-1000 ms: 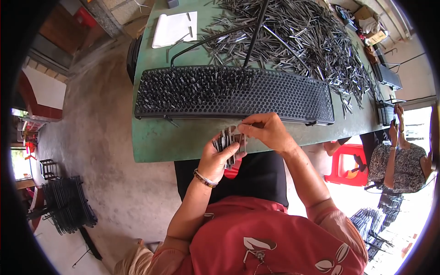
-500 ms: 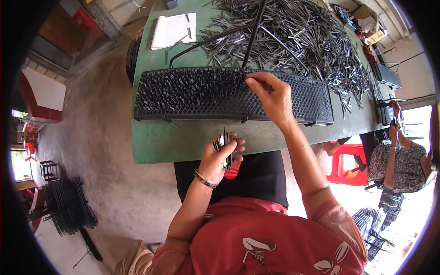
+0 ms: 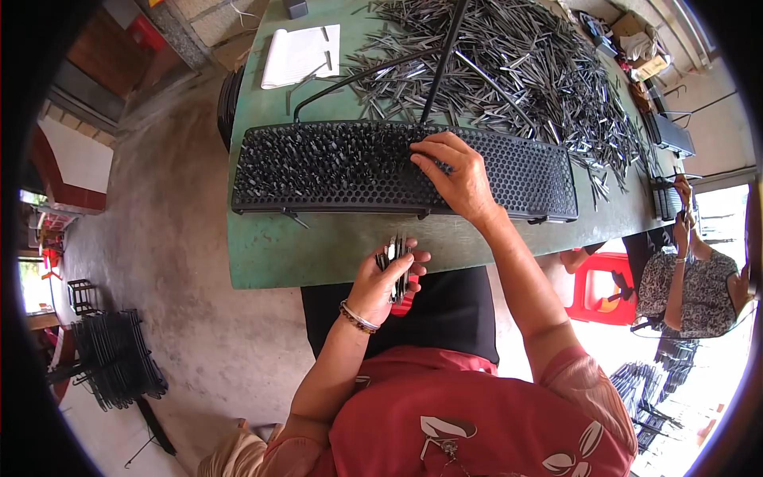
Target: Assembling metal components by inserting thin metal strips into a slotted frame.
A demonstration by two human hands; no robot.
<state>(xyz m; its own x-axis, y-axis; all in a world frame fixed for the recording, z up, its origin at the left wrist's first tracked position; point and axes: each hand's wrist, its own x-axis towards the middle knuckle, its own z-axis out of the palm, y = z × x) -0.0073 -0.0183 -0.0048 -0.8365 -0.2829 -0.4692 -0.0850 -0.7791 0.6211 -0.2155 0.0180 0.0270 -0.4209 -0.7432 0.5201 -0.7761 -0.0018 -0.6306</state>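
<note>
My left hand (image 3: 385,274) is closed round a bundle of thin dark metal strips (image 3: 393,253), held upright just off the table's front edge. The long black perforated rack (image 3: 509,171) lies across the table in front of me. Its left half is crowded with upright dark strips (image 3: 310,155), while bare holes show over the right half. My right hand (image 3: 459,176) is over the rack's middle, thumb and fingers pinched together at the border of the filled part. Whatever sits between those fingertips is too small to make out.
A large heap of loose dark strips (image 3: 501,63) covers the green table (image 3: 318,246) behind the rack. Black rods (image 3: 445,60) rise from the rack's back. A white notepad (image 3: 298,56) lies at far left. Another person (image 3: 687,286) works at right, near a red stool (image 3: 600,286).
My right hand has moved slightly left and down to the border of the filled part. The left hand with its bundle has barely shifted.
</note>
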